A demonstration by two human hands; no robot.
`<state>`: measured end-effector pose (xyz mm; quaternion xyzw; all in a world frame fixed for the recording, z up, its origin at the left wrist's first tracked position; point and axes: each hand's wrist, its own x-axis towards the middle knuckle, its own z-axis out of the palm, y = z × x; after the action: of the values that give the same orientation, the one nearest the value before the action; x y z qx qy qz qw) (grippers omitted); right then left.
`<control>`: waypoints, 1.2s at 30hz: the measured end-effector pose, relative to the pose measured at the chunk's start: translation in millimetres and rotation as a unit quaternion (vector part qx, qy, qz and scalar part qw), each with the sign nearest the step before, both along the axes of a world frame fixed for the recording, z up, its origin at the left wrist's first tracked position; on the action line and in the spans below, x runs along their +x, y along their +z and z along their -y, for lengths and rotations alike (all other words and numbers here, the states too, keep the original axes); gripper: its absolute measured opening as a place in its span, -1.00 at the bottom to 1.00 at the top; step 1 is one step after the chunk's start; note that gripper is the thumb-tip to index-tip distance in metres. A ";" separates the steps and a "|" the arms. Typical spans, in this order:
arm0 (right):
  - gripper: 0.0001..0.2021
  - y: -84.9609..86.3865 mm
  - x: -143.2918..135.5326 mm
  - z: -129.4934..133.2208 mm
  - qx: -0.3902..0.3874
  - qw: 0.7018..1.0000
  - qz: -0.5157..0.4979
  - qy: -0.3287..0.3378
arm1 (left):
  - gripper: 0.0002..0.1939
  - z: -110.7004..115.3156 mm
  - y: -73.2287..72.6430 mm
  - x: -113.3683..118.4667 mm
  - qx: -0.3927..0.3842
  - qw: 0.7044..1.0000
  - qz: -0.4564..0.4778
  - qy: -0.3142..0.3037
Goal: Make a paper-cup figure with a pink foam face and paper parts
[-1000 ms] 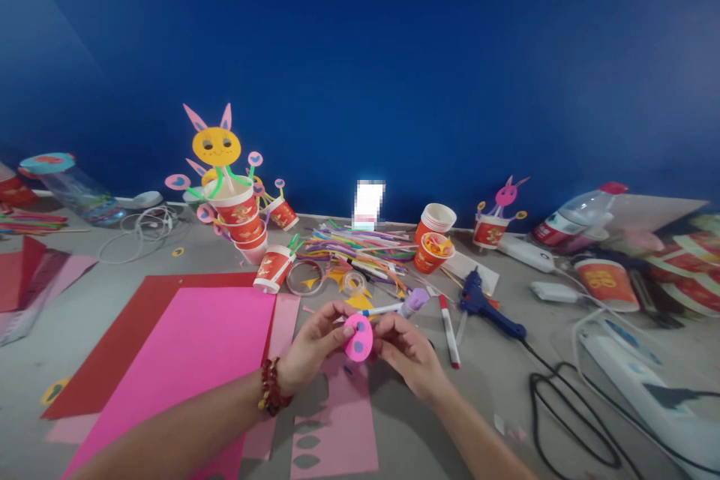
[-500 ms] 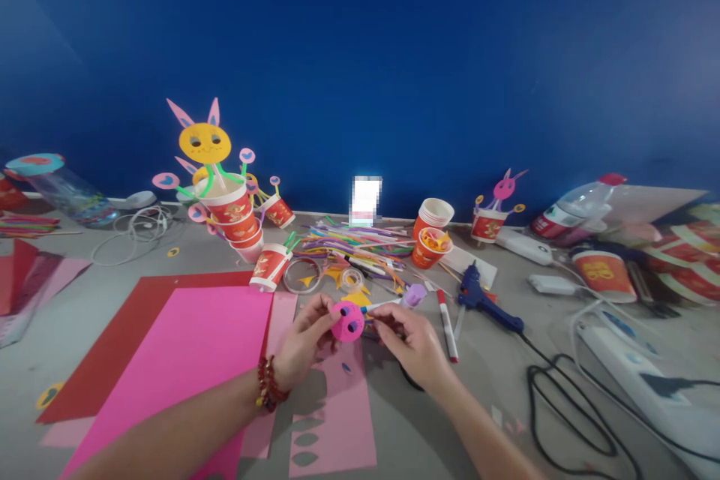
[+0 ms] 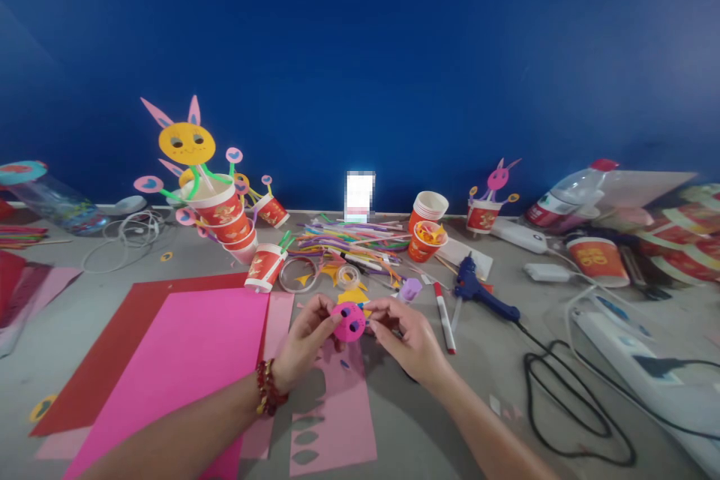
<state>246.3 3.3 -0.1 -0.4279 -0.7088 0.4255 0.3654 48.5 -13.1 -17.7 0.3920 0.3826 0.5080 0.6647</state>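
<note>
My left hand (image 3: 313,331) pinches a magenta paper disc (image 3: 349,321) by its left edge; two dark eye shapes show on it. Close by on the right, my right hand (image 3: 402,331) is closed on a blue-tipped marker, its tip at the disc's upper right edge and most of its body hidden by my fingers. Below the disc lies a light pink paper strip (image 3: 343,420) with leaf-shaped cutouts. Behind my hands are yellow paper scraps (image 3: 353,295) and a roll of clear tape (image 3: 349,275).
Magenta and red sheets (image 3: 196,360) lie left. A blue glue gun (image 3: 478,289) and red marker (image 3: 445,319) lie right, near a power strip (image 3: 630,367). Pipe cleaners (image 3: 354,240) and cups (image 3: 427,240) are behind. A cup figure (image 3: 217,206) with a yellow face stands back left.
The marker in my right hand is turned so less of its body shows, with its tip still at the disc. My left hand keeps the disc; the whole view has shifted slightly.
</note>
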 end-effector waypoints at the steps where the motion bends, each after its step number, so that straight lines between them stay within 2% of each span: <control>1: -0.77 -0.4 0.1 0.3 -0.002 1.000 -0.002 0.000 | -0.64 0.2 -0.1 0.0 0.002 1.000 -0.001 -0.001; 15: -0.78 -1.1 1.4 2.0 -0.044 0.998 -0.042 0.022 | -0.63 1.1 2.2 1.0 0.002 1.000 -0.006 0.003; 20: -0.70 -1.1 -1.0 3.4 -0.041 0.996 -0.074 0.033 | -0.65 1.6 1.4 1.0 0.001 1.000 -0.007 0.008; 24: -0.66 -6.3 -5.0 5.0 -0.028 0.994 -0.102 0.012 | -0.67 2.2 1.4 1.5 0.014 1.000 0.005 0.001; 29: -0.71 -9.1 -9.0 5.5 -0.053 0.988 -0.141 -0.030 | -0.69 2.8 -0.6 1.6 0.026 1.000 0.002 0.010; 36: -0.77 -9.4 -10.2 5.9 -0.042 0.983 -0.176 -0.042 | -0.69 3.2 -3.1 1.9 0.042 0.999 -0.013 0.011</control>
<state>236.1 -2.6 -9.6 -0.3903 -0.5962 0.5080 0.4839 50.5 -16.2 -20.9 0.4217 0.3745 0.5258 0.6368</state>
